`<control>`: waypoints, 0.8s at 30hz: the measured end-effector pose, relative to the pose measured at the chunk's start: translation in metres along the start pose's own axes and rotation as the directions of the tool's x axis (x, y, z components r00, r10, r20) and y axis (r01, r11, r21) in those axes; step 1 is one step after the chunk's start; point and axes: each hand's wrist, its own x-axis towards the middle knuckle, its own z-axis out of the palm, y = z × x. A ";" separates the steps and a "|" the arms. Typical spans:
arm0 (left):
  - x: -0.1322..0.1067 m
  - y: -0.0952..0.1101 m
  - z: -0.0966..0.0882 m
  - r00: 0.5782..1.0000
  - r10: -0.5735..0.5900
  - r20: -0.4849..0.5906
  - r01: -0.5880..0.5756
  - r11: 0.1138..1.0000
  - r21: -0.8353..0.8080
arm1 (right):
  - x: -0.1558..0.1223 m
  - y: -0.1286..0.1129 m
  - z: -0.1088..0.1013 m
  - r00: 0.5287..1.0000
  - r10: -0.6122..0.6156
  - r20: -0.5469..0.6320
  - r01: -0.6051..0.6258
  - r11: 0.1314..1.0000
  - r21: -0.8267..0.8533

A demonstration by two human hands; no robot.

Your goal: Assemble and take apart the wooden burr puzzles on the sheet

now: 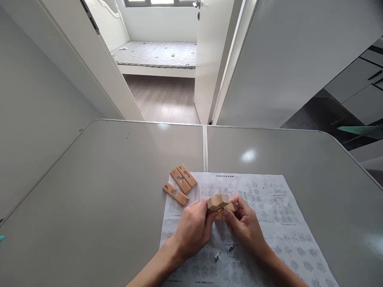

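Both my hands meet over a printed instruction sheet (269, 223) and hold a small cluster of interlocked wooden puzzle pieces (220, 202). My left hand (194, 229) grips the cluster from the left with curled fingers. From the right, my right hand (245, 223) pinches the same cluster. Three loose notched wooden bars lie flat to the upper left: two side by side (183, 179) marked with numbers, and one (175, 193) marked 3, partly on the sheet's corner.
The grey table (104, 191) has a seam (204, 147) running down its middle. Beyond its far edge an open doorway (161, 79) shows wood flooring and a low mattress. A dark cabinet (356, 87) stands at the right.
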 end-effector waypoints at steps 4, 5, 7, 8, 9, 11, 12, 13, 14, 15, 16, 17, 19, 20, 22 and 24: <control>0.000 0.000 0.001 1.000 -0.006 -0.001 0.006 1.000 0.001 | -0.001 0.000 0.002 1.000 0.017 -0.018 -0.017 1.000 0.002; 0.000 0.000 0.000 1.000 -0.012 0.000 0.012 1.000 -0.001 | -0.002 0.000 0.003 0.999 0.021 -0.024 -0.021 1.000 0.002; 0.001 0.001 0.000 1.000 -0.024 -0.004 0.024 1.000 0.001 | -0.003 0.001 0.005 0.999 0.034 -0.041 -0.033 0.999 0.005; 0.002 0.002 0.000 1.000 -0.025 -0.015 0.026 1.000 0.009 | -0.003 0.001 0.007 0.998 0.040 -0.056 -0.040 0.999 0.003; 0.002 0.003 0.000 0.999 -0.024 -0.029 0.025 0.999 0.022 | -0.004 0.001 0.009 0.996 0.045 -0.074 -0.046 0.999 -0.002; 0.003 0.004 0.001 0.998 -0.012 -0.065 0.016 0.998 0.061 | -0.005 0.001 0.011 0.993 0.050 -0.107 -0.052 0.998 -0.021; 0.003 0.004 0.001 0.997 -0.006 -0.082 0.013 0.996 0.083 | -0.005 0.000 0.012 0.992 0.051 -0.114 -0.055 0.998 -0.032; 0.003 0.004 0.002 0.996 -0.002 -0.093 0.011 0.995 0.103 | -0.005 0.000 0.012 0.992 0.053 -0.112 -0.059 0.997 -0.045; 0.003 0.004 0.002 0.995 0.002 -0.099 0.010 0.993 0.121 | -0.005 -0.001 0.011 0.993 0.054 -0.100 -0.060 0.996 -0.063; 0.002 0.004 0.002 0.995 0.006 -0.101 0.008 0.991 0.136 | -0.004 -0.002 0.010 0.995 0.050 -0.085 -0.057 0.994 -0.089; 0.002 0.004 0.002 0.995 0.009 -0.100 0.005 0.989 0.147 | -0.003 -0.003 0.009 0.997 0.041 -0.065 -0.049 0.991 -0.123; 0.002 0.003 0.002 0.995 0.012 -0.095 0.002 0.988 0.153 | -0.003 -0.005 0.008 0.999 0.031 -0.039 -0.037 0.986 -0.164; 0.002 0.003 0.002 0.996 0.021 -0.086 -0.007 0.988 0.155 | -0.001 -0.008 0.005 1.000 0.011 0.019 -0.006 0.970 -0.242; 0.002 0.003 0.002 0.996 0.026 -0.084 -0.012 0.987 0.157 | 0.000 -0.010 0.004 0.999 0.006 0.043 0.006 0.962 -0.273; 0.002 0.003 0.002 0.994 0.045 -0.096 -0.027 0.983 0.181 | 0.002 -0.014 0.003 0.997 0.001 0.075 0.024 0.945 -0.325; 0.002 0.002 0.003 0.991 0.069 -0.119 -0.042 0.975 0.219 | 0.002 -0.017 0.002 0.996 -0.001 0.088 0.034 0.927 -0.373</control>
